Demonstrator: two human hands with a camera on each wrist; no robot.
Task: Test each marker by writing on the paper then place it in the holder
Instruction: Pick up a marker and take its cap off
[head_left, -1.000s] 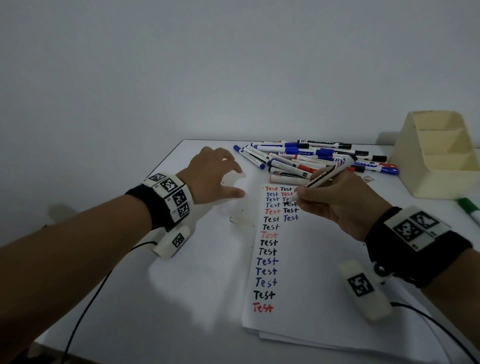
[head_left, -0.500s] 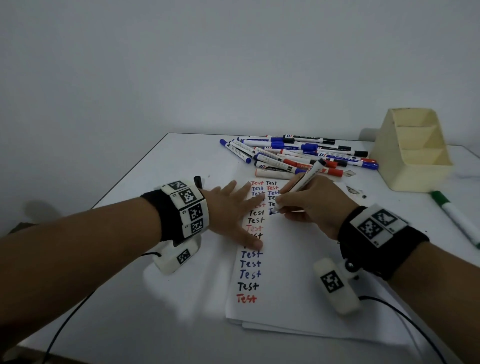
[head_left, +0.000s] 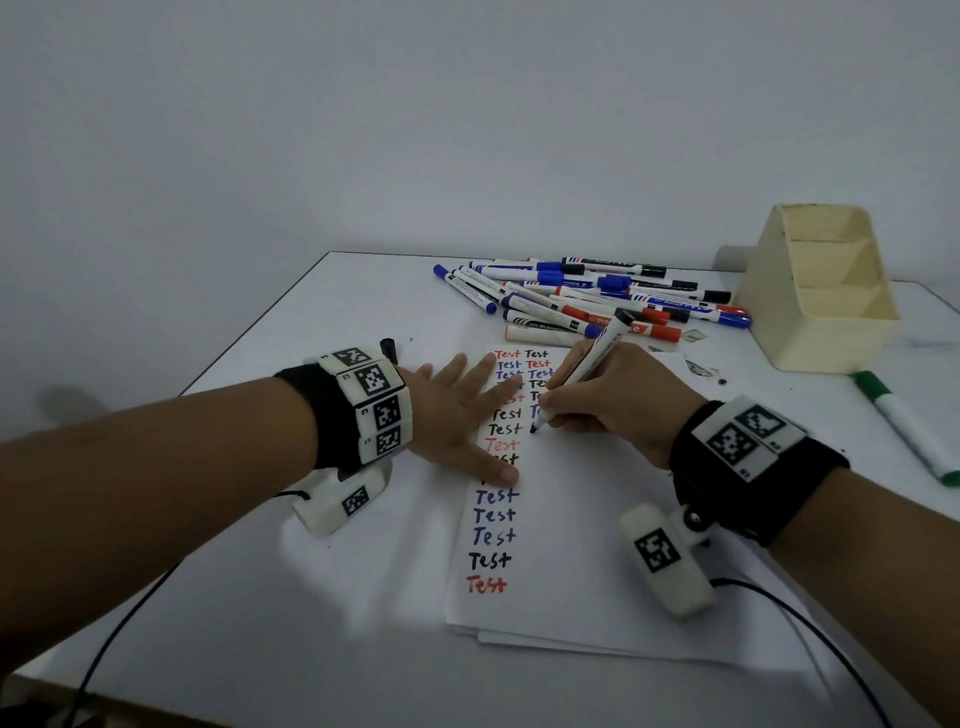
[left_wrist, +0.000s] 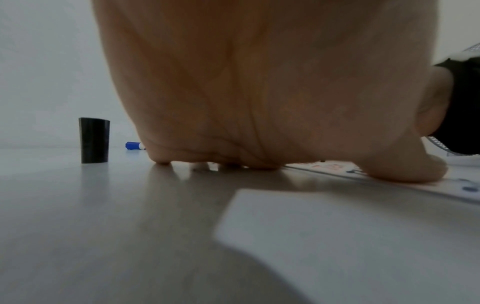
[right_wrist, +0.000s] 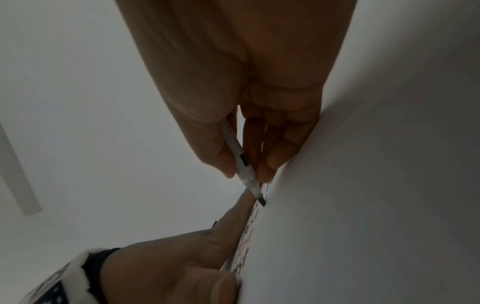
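My right hand (head_left: 608, 400) grips an uncapped white marker (head_left: 587, 364) like a pen, its dark tip (head_left: 534, 428) touching the paper (head_left: 582, 530) under the second column of "Test" words. The right wrist view shows the same marker (right_wrist: 244, 164) pinched between thumb and fingers, tip on the sheet. My left hand (head_left: 462, 415) lies flat with spread fingers on the paper's left edge, pressing it down; its palm (left_wrist: 259, 102) fills the left wrist view. A black cap (left_wrist: 94, 140) stands upright on the table left of that hand. The cream holder (head_left: 821, 296) sits at the back right.
A heap of several blue, red and black capped markers (head_left: 587, 301) lies behind the paper. A green marker (head_left: 904, 426) lies at the right, in front of the holder. The white table's left edge (head_left: 249, 332) runs diagonally; cables trail from both wrists.
My left hand came down from the table's back left and flattened onto the paper. My right hand lowered the marker tip to the sheet below the second column.
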